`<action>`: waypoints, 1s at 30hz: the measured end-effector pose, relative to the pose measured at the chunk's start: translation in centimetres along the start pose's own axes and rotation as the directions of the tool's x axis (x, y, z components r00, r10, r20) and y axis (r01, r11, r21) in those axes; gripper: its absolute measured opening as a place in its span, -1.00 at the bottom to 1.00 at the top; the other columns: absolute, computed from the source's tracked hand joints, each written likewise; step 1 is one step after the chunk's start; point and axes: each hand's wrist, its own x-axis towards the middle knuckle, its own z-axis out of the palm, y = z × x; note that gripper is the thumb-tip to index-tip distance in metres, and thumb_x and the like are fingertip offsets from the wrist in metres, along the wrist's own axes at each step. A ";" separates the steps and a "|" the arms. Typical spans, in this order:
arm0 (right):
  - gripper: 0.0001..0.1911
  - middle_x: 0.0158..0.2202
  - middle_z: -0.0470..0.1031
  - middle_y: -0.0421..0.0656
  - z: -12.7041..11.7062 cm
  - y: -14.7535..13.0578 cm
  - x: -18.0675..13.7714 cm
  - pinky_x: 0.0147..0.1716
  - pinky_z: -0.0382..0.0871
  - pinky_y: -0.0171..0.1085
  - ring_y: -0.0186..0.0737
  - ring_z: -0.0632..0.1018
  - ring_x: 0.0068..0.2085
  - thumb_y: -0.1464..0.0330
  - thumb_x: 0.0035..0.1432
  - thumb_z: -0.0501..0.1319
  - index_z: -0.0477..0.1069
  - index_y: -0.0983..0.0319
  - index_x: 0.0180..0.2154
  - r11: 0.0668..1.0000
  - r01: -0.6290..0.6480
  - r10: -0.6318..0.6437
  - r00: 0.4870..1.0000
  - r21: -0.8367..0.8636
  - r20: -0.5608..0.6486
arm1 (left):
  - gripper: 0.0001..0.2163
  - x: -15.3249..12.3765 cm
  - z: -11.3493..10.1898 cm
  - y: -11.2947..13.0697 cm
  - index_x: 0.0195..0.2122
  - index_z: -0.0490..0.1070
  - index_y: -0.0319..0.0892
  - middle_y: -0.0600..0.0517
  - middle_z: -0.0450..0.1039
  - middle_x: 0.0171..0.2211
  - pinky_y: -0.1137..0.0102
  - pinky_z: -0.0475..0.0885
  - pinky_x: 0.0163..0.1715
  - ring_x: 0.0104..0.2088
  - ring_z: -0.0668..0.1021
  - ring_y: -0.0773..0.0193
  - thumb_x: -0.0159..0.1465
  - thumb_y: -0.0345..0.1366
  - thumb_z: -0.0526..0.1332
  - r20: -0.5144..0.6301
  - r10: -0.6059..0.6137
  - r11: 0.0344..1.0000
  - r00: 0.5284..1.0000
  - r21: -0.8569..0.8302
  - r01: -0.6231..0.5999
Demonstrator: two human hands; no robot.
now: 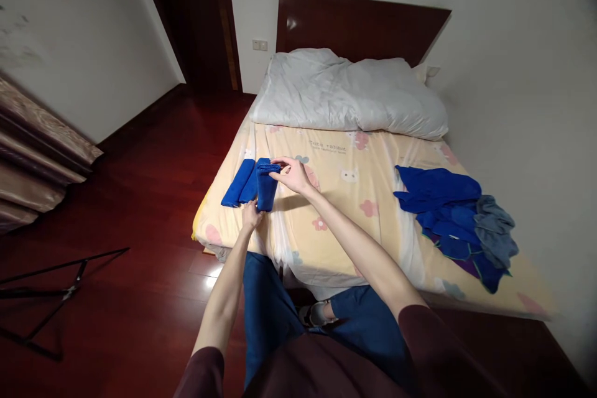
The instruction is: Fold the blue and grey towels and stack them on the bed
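Note:
A folded blue cloth (266, 185) lies on the bed's yellow patterned sheet (354, 211), near its left edge. My right hand (293, 175) pinches the cloth's far end, fingers closed on it. At the near end my left hand (252, 215) grips the same cloth from below, fingers curled against it. Two other folded blue cloths (240, 184) lie side by side just left of it.
A loose pile of blue and grey cloths (454, 214) sits on the bed's right side. White pillows (349, 94) lie by the dark headboard. A black metal stand (44, 298) lies on the red wooden floor to the left.

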 end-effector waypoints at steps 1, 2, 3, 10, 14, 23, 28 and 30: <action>-0.66 -0.16 0.64 -0.13 0.2 0.4 0.2 -0.12 0.44 -0.24 -0.22 0.57 -0.18 0.32 -0.01 0.39 0.60 0.25 -0.14 1.000 -0.007 0.007 1.000 -0.003 0.002 | -0.64 0.1 0.2 -0.2 -0.02 0.49 -0.28 -0.22 0.53 -0.04 0.20 0.41 0.01 0.01 0.52 -0.08 0.15 -0.32 0.32 -0.001 0.000 1.000 1.000 -0.009 0.000; -0.66 -0.16 0.64 -0.13 0.4 0.7 0.3 -0.11 0.44 -0.24 -0.21 0.58 -0.18 0.33 -0.02 0.39 0.60 0.25 -0.14 1.000 -0.013 0.013 1.000 0.000 0.005 | -0.64 0.2 0.3 -0.3 -0.01 0.48 -0.27 -0.20 0.54 -0.05 0.21 0.41 0.01 0.01 0.52 -0.06 0.15 -0.32 0.32 0.000 0.003 1.000 1.000 -0.024 -0.003; -0.66 -0.16 0.64 -0.13 0.6 1.1 0.4 -0.11 0.44 -0.24 -0.21 0.58 -0.17 0.34 -0.02 0.38 0.59 0.25 -0.14 1.000 -0.019 0.019 1.000 0.007 0.010 | -0.64 0.3 0.5 -0.4 -0.01 0.48 -0.27 -0.19 0.55 -0.05 0.23 0.42 0.00 0.00 0.53 -0.03 0.16 -0.31 0.33 0.003 0.008 0.999 1.000 -0.050 -0.008; -0.65 -0.12 0.64 -0.10 1.3 3.9 0.5 -0.09 0.47 -0.22 -0.20 0.59 -0.16 0.35 0.00 0.37 0.59 0.26 -0.11 0.997 -0.059 0.061 0.998 0.055 -0.027 | -0.67 0.5 1.0 -0.5 -0.03 0.47 -0.24 -0.13 0.60 -0.18 0.25 0.47 -0.10 -0.19 0.60 0.06 0.19 -0.27 0.33 0.017 0.028 0.963 0.999 -0.269 -0.022; -0.51 -0.04 0.61 -0.07 1.4 4.8 0.9 -0.02 0.49 -0.15 -0.14 0.59 -0.08 0.30 0.04 0.39 0.53 0.23 0.04 0.997 -0.073 0.073 0.997 0.019 -0.021 | -0.65 0.8 0.5 -0.2 -0.01 0.46 -0.25 -0.16 0.58 -0.15 0.18 0.46 -0.05 -0.15 0.58 0.01 0.18 -0.27 0.34 0.016 0.032 0.962 0.999 -0.273 -0.027; -0.19 0.39 0.20 0.02 -1.1 7.5 -9.4 0.30 0.27 0.02 -0.02 0.35 0.32 0.11 0.22 0.31 0.10 0.15 0.39 0.994 -0.110 0.100 0.953 -0.017 -0.285 | -0.48 -13.1 0.8 4.1 0.28 0.20 -0.21 -0.24 0.32 0.16 0.11 0.36 0.13 0.16 0.39 0.01 0.30 -0.27 0.18 -0.452 -0.171 0.906 0.875 -0.420 -0.040; -0.38 0.23 0.43 0.10 -2.7 11.4 -28.8 0.14 0.45 0.06 0.05 0.51 0.18 0.03 0.24 0.24 0.37 0.21 0.22 0.887 -0.446 0.459 0.819 0.121 -0.344 | -0.75 -28.6 4.6 7.0 0.04 0.41 -0.13 -0.15 0.45 0.00 0.16 0.44 0.05 0.03 0.50 0.09 0.39 -0.29 0.08 -0.059 0.001 0.873 0.998 -0.488 -0.030; -0.41 0.13 0.53 0.13 -3.9 12.5 -36.9 0.10 0.49 0.06 0.10 0.57 0.12 -0.02 0.19 0.26 0.51 0.25 0.07 0.797 -0.574 0.599 0.712 0.187 -0.366 | -0.78 -31.9 5.3 7.6 -0.04 0.47 -0.10 -0.12 0.49 -0.04 0.18 0.46 0.04 0.00 0.52 0.11 0.38 -0.32 0.09 0.170 0.192 0.856 0.966 -0.511 -0.080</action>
